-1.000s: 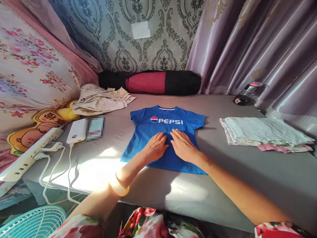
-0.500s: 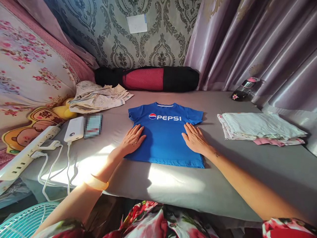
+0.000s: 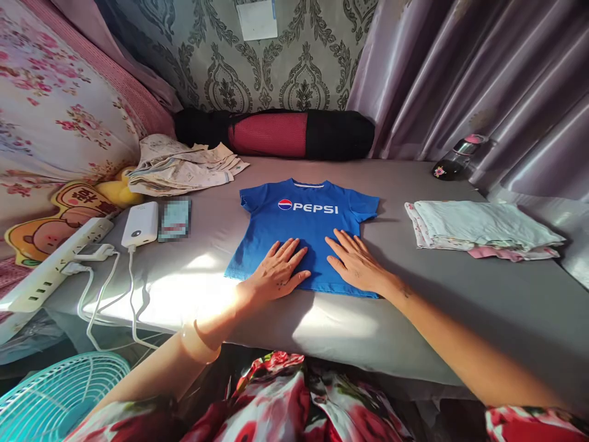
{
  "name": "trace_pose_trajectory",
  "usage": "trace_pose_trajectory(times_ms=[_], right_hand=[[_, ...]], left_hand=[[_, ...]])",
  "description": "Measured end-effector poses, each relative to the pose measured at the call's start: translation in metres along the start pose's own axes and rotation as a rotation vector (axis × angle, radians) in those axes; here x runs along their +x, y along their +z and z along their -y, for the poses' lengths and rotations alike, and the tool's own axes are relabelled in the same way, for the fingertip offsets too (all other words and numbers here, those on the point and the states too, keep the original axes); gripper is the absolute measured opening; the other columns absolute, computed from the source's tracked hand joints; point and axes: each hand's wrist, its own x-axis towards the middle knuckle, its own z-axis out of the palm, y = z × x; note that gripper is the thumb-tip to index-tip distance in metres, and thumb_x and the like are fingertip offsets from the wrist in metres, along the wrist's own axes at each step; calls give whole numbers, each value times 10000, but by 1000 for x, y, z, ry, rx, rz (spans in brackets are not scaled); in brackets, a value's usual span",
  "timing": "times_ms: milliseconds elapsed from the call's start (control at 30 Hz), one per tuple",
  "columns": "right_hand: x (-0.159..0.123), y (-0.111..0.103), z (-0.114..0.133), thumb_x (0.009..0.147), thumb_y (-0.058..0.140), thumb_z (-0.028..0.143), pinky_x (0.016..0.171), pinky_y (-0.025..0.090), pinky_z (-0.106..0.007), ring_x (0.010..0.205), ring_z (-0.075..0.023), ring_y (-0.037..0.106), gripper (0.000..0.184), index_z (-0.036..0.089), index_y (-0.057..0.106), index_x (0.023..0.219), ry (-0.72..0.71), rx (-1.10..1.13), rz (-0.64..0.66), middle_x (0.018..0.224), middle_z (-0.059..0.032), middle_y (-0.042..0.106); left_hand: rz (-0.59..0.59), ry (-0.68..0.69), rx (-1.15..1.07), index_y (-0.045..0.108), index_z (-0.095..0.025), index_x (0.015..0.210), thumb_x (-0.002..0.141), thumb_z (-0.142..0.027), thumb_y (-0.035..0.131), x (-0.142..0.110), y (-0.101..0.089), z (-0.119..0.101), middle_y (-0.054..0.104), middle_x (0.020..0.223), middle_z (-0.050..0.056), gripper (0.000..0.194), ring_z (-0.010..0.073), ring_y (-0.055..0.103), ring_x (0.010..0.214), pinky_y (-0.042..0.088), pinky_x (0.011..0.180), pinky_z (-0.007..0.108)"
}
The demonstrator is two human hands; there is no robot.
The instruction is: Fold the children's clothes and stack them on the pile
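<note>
A blue T-shirt [image 3: 294,233] with a white PEPSI print lies spread flat, front up, its collar away from me. My left hand [image 3: 280,270] rests on the lower middle of the shirt, palm down with fingers spread. On the lower right part of it lies my right hand [image 3: 356,261], also flat with its fingers apart. Neither hand grips the cloth. Parts of the shirt's hem are hidden under my hands and left wrist.
Folded clothes [image 3: 483,227] are stacked at the right, near a dark bottle [image 3: 455,159]. Crumpled pale cloths [image 3: 179,169] lie at the back left. A power bank [image 3: 140,224] and a power strip [image 3: 59,261] with cables sit at the left. A black-and-red roll [image 3: 271,134] lines the back.
My left hand has slid right, from the shirt's left side to its lower middle. My right hand has moved slightly left. The view has tilted down a little.
</note>
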Motion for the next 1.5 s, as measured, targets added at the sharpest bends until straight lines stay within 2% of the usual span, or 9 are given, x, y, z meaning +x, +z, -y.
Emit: trace_pose_trajectory(times_ms=[200, 333, 467, 567, 700, 867, 1133, 1300, 1500], right_hand=[[-54, -13, 19, 1021, 338, 380, 1219, 180, -527, 1504, -257, 183, 563, 205, 304, 1555, -142, 64, 76, 1630, -92, 209], [-60, -33, 26, 973, 472, 410, 1217, 226, -500, 1492, -268, 225, 576, 257, 386, 1521, -217, 213, 204, 1619, -51, 253], [-20, -51, 19, 1005, 393, 389, 1187, 321, -396, 1348, -202, 492, 399, 268, 678, 1256, -214, 390, 213, 1419, -25, 577], [27, -45, 10, 1004, 357, 326, 1201, 278, -380, 1424, -211, 385, 466, 145, 579, 1372, -11, 321, 43, 1507, -99, 473], [76, -17, 0, 1027, 252, 393, 1209, 166, -537, 1507, -268, 169, 588, 109, 321, 1537, 214, 150, 98, 1631, -122, 209], [116, 7, -9, 1026, 194, 479, 1188, 82, -615, 1515, -290, 110, 633, 153, 249, 1566, 294, 48, 100, 1647, -105, 149], [180, 11, -42, 1026, 144, 476, 1191, 89, -566, 1515, -276, 89, 645, 140, 216, 1573, 472, 11, 51, 1650, -127, 135], [204, 11, -60, 1031, 209, 392, 1154, 193, -545, 1456, -284, 258, 554, 161, 367, 1509, 505, -3, -79, 1591, -144, 315], [230, -3, -83, 999, 338, 220, 1002, 352, -446, 1226, -279, 489, 389, 198, 617, 1268, 590, 6, -177, 1304, -149, 592]], left_hand=[[25, 49, 14, 396, -332, 1502, 1006, -412, 379, -30, -5, -8, 352, 1582, 93, 503, 325, 308, 1463, 232, 1183, 609], [3, -8, -17, 440, -315, 1477, 995, -482, 387, -29, -8, -20, 437, 1530, 105, 514, 328, 371, 1426, 270, 1169, 593], [-89, -194, -64, 369, -205, 1513, 1017, -486, 296, -10, -7, -29, 579, 1385, 143, 574, 294, 506, 1313, 380, 1116, 502], [-151, -321, 9, 423, -132, 1475, 996, -528, 325, 0, 0, -31, 484, 1465, 211, 629, 376, 385, 1404, 318, 1136, 586], [-147, -372, 116, 444, -157, 1468, 973, -563, 377, 2, 9, -32, 396, 1538, 195, 644, 387, 294, 1454, 256, 1153, 636], [-121, -376, 193, 450, -168, 1466, 973, -566, 382, -1, 9, -34, 388, 1550, 165, 637, 354, 316, 1450, 266, 1164, 600], [-172, -380, 211, 459, -192, 1462, 963, -579, 410, -1, 18, -32, 399, 1550, 139, 634, 341, 319, 1447, 275, 1161, 580], [-227, -385, 202, 471, -211, 1452, 952, -583, 433, -1, 23, -32, 416, 1540, 123, 624, 335, 333, 1439, 289, 1154, 565], [-249, -390, 181, 459, -188, 1458, 951, -600, 417, -1, 24, -30, 433, 1532, 117, 654, 320, 334, 1440, 297, 1155, 536]])
